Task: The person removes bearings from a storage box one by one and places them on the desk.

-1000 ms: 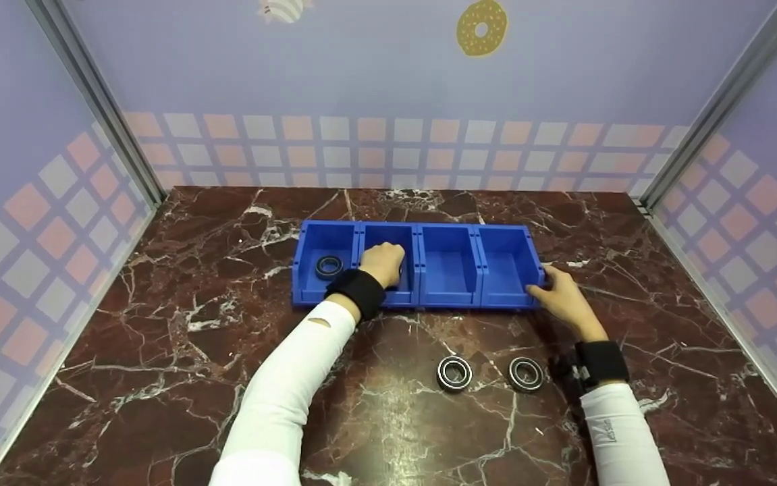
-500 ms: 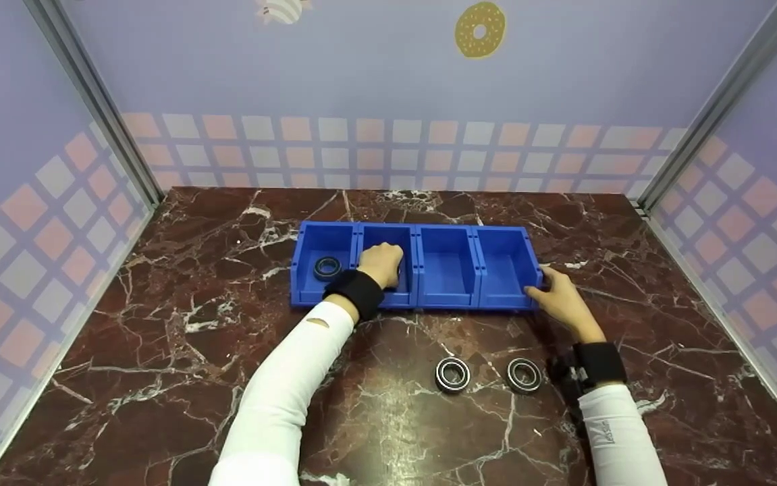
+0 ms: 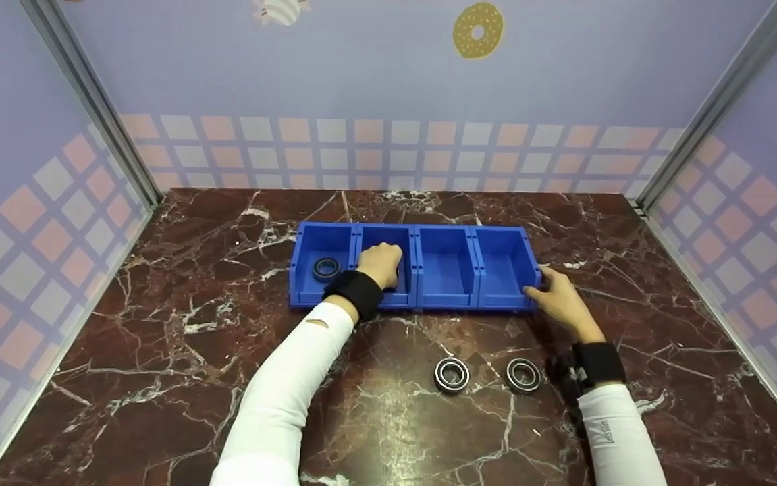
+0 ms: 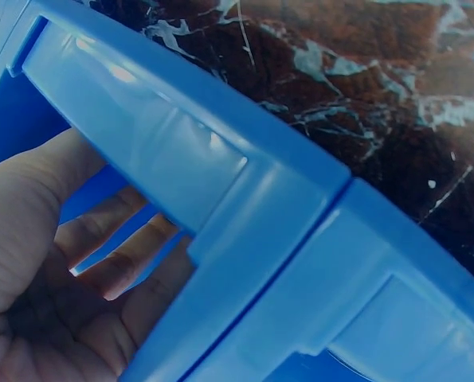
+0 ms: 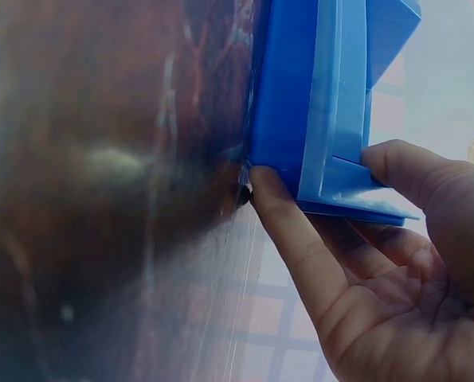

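Observation:
In the head view, a row of joined blue storage bins (image 3: 445, 266) stands on the marble-patterned table. My left hand (image 3: 380, 264) reaches into the second bin from the left, its back toward the camera. The left wrist view shows those fingers (image 4: 113, 267) bent inside the bin, partly hidden by the blue wall; I cannot tell whether they hold anything. My right hand (image 3: 560, 297) grips the right end of the row. Its thumb (image 5: 404, 169) lies on the bin's edge in the right wrist view, with the fingers around the outside. A ball bearing (image 3: 327, 268) lies in the leftmost bin.
Two more ball bearings (image 3: 451, 375) lie on the table in front of the bins, the other bearing (image 3: 523, 375) nearer the right forearm. Purple panels with a checked band (image 3: 402, 154) enclose the table at the back and both sides.

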`<control>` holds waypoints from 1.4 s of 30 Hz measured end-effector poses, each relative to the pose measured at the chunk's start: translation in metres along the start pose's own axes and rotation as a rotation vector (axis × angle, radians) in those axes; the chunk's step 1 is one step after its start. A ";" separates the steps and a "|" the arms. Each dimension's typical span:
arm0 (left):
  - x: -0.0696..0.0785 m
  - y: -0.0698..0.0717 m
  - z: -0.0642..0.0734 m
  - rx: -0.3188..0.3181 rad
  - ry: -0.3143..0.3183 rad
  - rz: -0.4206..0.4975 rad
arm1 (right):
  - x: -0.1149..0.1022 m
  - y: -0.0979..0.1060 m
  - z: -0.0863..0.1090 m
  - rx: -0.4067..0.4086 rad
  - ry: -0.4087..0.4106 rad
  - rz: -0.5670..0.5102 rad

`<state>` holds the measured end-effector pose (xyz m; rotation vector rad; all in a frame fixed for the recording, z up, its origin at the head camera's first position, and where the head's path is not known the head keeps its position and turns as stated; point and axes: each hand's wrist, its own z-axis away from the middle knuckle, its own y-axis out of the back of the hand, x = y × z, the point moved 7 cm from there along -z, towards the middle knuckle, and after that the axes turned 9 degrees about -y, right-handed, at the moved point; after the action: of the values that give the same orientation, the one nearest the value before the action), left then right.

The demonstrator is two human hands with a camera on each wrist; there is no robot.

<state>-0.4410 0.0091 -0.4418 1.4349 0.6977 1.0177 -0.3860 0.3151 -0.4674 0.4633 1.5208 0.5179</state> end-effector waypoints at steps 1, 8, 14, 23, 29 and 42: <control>0.000 0.000 0.000 0.001 -0.002 0.000 | 0.001 0.000 0.000 0.001 0.002 -0.001; 0.002 0.003 0.002 0.000 -0.020 -0.003 | -0.001 0.000 0.002 -0.004 -0.003 -0.025; 0.004 0.006 0.002 -0.020 -0.013 -0.004 | -0.005 0.001 0.005 -0.011 0.006 -0.017; 0.005 0.018 0.005 -0.012 -0.019 0.001 | -0.004 0.002 0.003 0.004 0.016 -0.010; 0.006 0.027 0.007 -0.001 -0.030 0.002 | -0.004 0.001 0.004 0.004 0.017 -0.010; 0.012 0.043 0.012 0.019 -0.065 -0.026 | -0.004 0.000 0.003 -0.009 0.011 -0.018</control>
<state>-0.4313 0.0087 -0.3971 1.4655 0.6789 0.9420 -0.3829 0.3133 -0.4643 0.4399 1.5311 0.5136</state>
